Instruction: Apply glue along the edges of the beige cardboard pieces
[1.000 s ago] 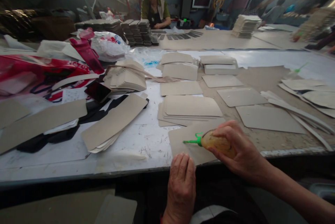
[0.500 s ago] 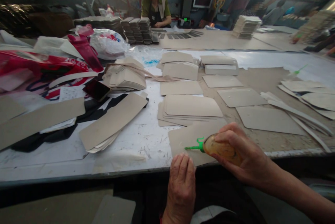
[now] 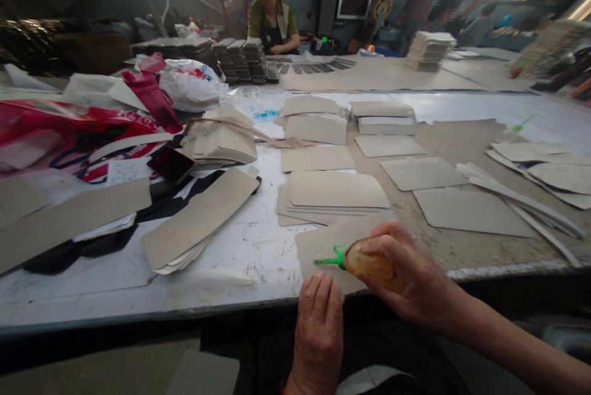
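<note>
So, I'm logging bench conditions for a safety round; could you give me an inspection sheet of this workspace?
Surface: white tabletop with dark scuffs toward the near side.
Things in use: amber, rounded squeeze bottle with a green nozzle; flat, grey-beige rectangular board under the nozzle.
Clutter: red printed plastic bag, pink bottle and flat, black phone-like slab, all at the left.
Hands: left hand, fingertips at the board's near edge; right hand grips the bottle.
Cables: pale hanging line at back left; cable or hose, cannot tell.
Surroundings: person in a green-sleeved top beside stacked, thin grey pieces.
</note>
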The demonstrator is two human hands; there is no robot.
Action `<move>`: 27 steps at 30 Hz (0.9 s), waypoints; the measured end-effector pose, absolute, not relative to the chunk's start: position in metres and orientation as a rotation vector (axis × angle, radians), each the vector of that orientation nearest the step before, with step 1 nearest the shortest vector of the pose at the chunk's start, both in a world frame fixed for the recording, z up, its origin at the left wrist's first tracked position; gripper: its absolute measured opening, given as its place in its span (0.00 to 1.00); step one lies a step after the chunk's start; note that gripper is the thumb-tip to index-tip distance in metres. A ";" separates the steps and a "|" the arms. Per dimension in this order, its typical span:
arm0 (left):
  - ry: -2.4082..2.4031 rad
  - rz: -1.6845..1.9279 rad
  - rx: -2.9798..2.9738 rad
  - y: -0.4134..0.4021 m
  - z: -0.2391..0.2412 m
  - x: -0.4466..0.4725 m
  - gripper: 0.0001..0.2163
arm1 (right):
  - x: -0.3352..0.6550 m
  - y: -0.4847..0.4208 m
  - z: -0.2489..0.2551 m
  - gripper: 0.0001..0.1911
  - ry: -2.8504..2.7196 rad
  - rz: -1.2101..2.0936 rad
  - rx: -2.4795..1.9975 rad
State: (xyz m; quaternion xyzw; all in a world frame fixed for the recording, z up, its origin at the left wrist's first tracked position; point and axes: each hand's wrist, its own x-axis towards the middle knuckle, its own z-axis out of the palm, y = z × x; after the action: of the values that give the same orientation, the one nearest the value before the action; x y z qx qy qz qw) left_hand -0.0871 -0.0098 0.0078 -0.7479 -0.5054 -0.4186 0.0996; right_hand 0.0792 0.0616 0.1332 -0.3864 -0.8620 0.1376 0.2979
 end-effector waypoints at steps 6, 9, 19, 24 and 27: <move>-1.487 -1.213 -2.214 -0.010 0.008 -0.088 0.11 | 0.091 0.058 0.137 0.16 -2.305 0.383 -1.060; -1.474 -1.212 -2.214 -0.009 0.007 -0.088 0.11 | 0.091 0.057 0.137 0.16 -2.299 0.340 -1.069; -1.277 -1.093 -2.319 -0.006 0.011 -0.117 0.12 | 0.133 0.054 0.137 0.18 -1.648 0.402 -1.463; -1.240 -0.944 -2.280 -0.010 0.012 -0.136 0.13 | 0.175 0.043 0.131 0.21 -1.536 0.388 -1.641; -1.281 -1.008 -2.254 -0.009 0.018 -0.113 0.13 | 0.184 0.040 0.122 0.17 -1.645 0.308 -1.593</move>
State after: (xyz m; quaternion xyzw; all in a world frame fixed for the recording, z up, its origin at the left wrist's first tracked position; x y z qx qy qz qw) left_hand -0.1126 -0.0093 0.0183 -0.7973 -0.4532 -0.3564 0.1788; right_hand 0.1841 0.0399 0.1217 -0.6307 -0.6514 0.1221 0.4037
